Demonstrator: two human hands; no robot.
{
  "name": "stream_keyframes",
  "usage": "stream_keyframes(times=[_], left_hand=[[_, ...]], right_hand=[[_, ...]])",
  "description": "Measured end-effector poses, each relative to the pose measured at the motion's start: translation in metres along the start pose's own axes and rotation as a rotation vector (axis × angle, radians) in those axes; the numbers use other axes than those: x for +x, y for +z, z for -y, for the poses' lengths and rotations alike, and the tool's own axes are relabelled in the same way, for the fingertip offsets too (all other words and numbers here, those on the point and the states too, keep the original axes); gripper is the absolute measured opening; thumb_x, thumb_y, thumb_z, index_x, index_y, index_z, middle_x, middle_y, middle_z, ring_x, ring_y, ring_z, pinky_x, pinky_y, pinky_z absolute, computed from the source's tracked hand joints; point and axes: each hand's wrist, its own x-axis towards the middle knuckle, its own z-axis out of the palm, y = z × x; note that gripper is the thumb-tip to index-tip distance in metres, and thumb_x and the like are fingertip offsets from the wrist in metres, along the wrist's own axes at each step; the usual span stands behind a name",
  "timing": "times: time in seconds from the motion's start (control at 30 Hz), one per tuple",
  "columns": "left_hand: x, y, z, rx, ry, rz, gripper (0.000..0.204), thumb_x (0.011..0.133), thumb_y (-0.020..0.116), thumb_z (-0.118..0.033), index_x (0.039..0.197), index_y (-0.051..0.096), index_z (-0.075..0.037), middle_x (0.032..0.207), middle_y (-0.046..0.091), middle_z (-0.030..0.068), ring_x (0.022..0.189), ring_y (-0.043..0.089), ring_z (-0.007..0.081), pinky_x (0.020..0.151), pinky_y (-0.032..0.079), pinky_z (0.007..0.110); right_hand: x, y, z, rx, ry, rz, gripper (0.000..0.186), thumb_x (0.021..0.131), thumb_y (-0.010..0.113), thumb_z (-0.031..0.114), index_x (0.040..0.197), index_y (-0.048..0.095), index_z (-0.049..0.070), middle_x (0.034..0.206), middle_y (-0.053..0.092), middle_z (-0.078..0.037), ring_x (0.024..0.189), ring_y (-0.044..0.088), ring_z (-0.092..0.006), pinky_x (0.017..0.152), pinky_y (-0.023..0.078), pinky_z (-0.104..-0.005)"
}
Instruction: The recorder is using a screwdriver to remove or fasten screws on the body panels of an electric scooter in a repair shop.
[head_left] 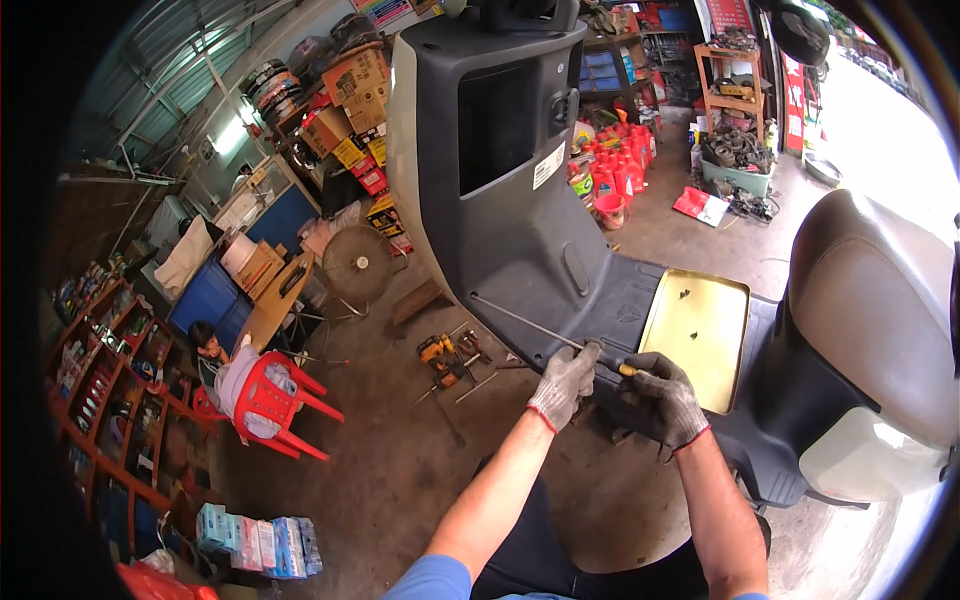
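A long screwdriver (525, 321) slants across the lower front panel of a dark grey scooter (530, 225). Its tip meets the panel's left edge, though I cannot tell whether it sits in a screw. My right hand (665, 398), in a greyish work glove, is closed round the yellow and dark handle. My left hand (566, 386), gloved the same way, pinches the metal shaft a little ahead of the handle. Just beyond my right hand, a yellow tray (712, 345) rests on the scooter's footboard. A few small dark pieces (694, 336) lie in it.
Power tools (447, 360) lie on the floor left of the scooter, near a standing fan (359, 262). A person (208, 350) sits by a red plastic chair (270, 400). Red bottles (625, 160) stand behind the scooter; its seat (880, 290) rises at right.
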Motion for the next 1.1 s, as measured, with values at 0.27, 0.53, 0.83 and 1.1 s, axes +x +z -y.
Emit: stream_keyframes(times=[0.27, 0.53, 0.83, 1.1], left_hand=[[0.001, -0.001, 0.002, 0.078, 0.018, -0.066, 0.020, 0.102, 0.061, -0.021, 0.113, 0.059, -0.004, 0.066, 0.038, -0.0078, 0.052, 0.031, 0.0040, 0.048, 0.025, 0.023], [-0.004, 0.005, 0.014, 0.001, -0.017, -0.030, 0.017, 0.102, 0.060, -0.021, 0.106, 0.060, -0.004, 0.067, 0.042, -0.0061, 0.050, 0.031, 0.0039, 0.046, 0.025, 0.023], [0.026, -0.020, -0.025, -0.651, 0.152, -0.137, 0.051, 0.108, 0.037, -0.050, 0.107, 0.061, -0.004, 0.092, 0.065, 0.0081, 0.044, 0.024, 0.0072, 0.041, 0.020, 0.025], [0.066, 0.027, 0.004, -0.337, 0.027, -0.243, 0.027, 0.108, 0.049, -0.032, 0.101, 0.061, -0.008, 0.081, 0.063, 0.0040, 0.042, 0.027, 0.0078, 0.043, 0.025, 0.025]], right_hand=[[0.001, 0.001, -0.009, 0.088, -0.014, 0.010, 0.031, 0.075, 0.049, -0.016, 0.092, 0.069, -0.001, 0.124, 0.063, -0.010, 0.104, 0.066, -0.0226, 0.091, 0.057, -0.0337], [-0.018, -0.017, -0.013, 0.164, -0.012, -0.068, 0.021, 0.075, 0.054, -0.013, 0.085, 0.067, 0.000, 0.126, 0.060, -0.013, 0.108, 0.065, -0.0271, 0.088, 0.059, -0.0388], [-0.080, -0.066, -0.014, 0.259, -0.169, 0.012, 0.011, 0.072, 0.061, -0.004, 0.082, 0.066, -0.004, 0.125, 0.063, -0.023, 0.098, 0.065, -0.0446, 0.070, 0.061, -0.0476], [-0.151, -0.082, -0.015, 0.155, -0.350, -0.250, 0.013, 0.070, 0.061, -0.003, 0.083, 0.065, -0.002, 0.118, 0.066, -0.018, 0.088, 0.067, -0.0231, 0.078, 0.058, -0.0353]])
